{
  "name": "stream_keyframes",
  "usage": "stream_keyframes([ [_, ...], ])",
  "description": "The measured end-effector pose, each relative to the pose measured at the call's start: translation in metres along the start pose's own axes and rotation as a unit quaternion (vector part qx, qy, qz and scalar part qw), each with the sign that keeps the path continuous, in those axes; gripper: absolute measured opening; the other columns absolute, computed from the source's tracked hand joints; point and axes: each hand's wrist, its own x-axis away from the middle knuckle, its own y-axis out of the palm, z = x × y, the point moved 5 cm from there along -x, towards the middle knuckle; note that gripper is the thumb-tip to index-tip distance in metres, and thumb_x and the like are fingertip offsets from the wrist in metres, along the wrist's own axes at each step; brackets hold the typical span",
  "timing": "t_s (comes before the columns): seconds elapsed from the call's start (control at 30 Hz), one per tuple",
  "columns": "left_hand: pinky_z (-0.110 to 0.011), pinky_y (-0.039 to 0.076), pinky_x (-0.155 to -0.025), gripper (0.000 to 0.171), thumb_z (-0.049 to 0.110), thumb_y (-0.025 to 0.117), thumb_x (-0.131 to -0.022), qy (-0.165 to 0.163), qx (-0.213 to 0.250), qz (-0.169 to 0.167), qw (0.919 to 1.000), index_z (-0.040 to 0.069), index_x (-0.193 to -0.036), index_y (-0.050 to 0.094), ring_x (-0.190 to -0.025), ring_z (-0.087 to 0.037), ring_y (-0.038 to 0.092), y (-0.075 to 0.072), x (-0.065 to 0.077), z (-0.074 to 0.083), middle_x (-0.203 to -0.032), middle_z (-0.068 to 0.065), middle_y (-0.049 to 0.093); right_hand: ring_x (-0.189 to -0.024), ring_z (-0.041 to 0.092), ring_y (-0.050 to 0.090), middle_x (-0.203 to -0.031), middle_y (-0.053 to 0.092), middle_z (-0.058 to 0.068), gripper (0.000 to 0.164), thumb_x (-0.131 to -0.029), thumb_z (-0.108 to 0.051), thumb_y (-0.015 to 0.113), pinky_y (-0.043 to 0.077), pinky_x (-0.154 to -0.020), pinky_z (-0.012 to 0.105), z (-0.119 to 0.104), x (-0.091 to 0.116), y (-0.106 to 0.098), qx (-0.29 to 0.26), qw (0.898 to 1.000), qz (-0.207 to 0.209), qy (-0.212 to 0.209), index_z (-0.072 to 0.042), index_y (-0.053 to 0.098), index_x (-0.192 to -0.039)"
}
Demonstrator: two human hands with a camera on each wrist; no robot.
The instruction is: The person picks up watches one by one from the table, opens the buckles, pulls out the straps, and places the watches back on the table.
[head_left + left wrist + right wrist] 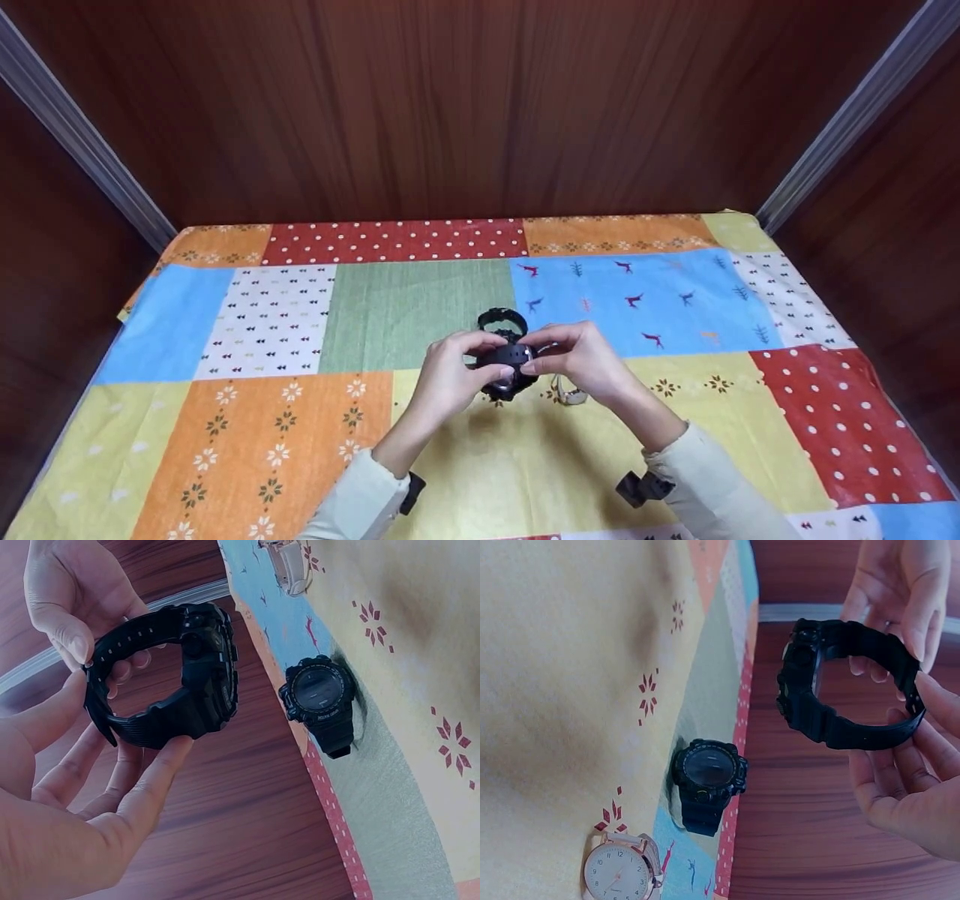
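Both hands hold one black wristwatch (206, 675) raised above the cloth, its strap closed into a loop. The left hand (454, 367) pinches the strap (516, 354) from the left, thumb near the overlapping strap ends and fingers underneath. From the other side the right hand (585, 360) grips the strap with thumb and fingertips. In the wrist views the watch case points away from the palms, and its dial is mostly turned out of sight. Below it a second black wristwatch (709, 769) rests on the cloth, dial up.
A watch with a white dial (617, 872), rose-gold case and pale strap lies near the right hand. The patchwork tablecloth (285, 450) covers the table. Dark wood-grain panels (450, 105) enclose the back and sides, with metal strips (847, 112) at the corners.
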Motion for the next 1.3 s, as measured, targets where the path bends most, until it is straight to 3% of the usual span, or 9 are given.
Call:
stream_keyframes([
  [0.27,-0.037,0.046,-0.082,0.026,0.012,0.075,-0.074,0.008,0.014,0.004,0.9999,0.007,-0.099,0.069,-0.094,-0.020,0.058,0.000,0.001,0.000,-0.096,-0.005,0.066,-0.088,0.034,0.060,-0.098,0.065,0.016,0.033,-0.071,-0.003,0.075,0.051,-0.075,0.032,-0.001,0.000,-0.001,-0.005,1.000,-0.002,-0.013,0.004,0.067,-0.102],
  [0.6,-0.029,0.050,-0.078,0.025,0.010,0.075,-0.075,0.002,0.052,0.004,0.9986,0.003,-0.098,0.069,-0.092,-0.020,0.059,-0.002,0.001,-0.005,-0.093,-0.006,0.066,-0.089,0.033,0.060,-0.098,0.065,0.016,0.033,-0.071,-0.003,0.075,0.051,-0.076,0.033,0.002,0.000,-0.003,-0.013,1.000,0.003,-0.011,0.005,0.067,-0.101],
  [0.9,-0.024,0.050,-0.078,0.026,0.009,0.075,-0.074,-0.015,0.087,0.003,0.9961,0.001,-0.098,0.068,-0.092,-0.021,0.060,-0.005,0.002,-0.011,-0.091,-0.008,0.066,-0.085,0.024,0.060,-0.097,0.066,0.014,0.030,-0.071,-0.003,0.074,0.050,-0.074,0.032,0.002,0.001,-0.006,-0.005,1.000,0.013,-0.004,0.003,0.068,-0.100],
  [1.3,-0.024,0.050,-0.077,0.026,0.005,0.074,-0.075,-0.017,0.112,0.008,0.9936,-0.002,-0.099,0.067,-0.094,-0.025,0.060,-0.008,0.004,-0.016,-0.093,-0.012,0.066,-0.086,0.028,0.060,-0.099,0.066,0.015,0.033,-0.070,-0.002,0.074,0.049,-0.076,0.033,0.003,0.002,-0.009,-0.032,0.999,0.021,0.002,0.005,0.067,-0.102],
])
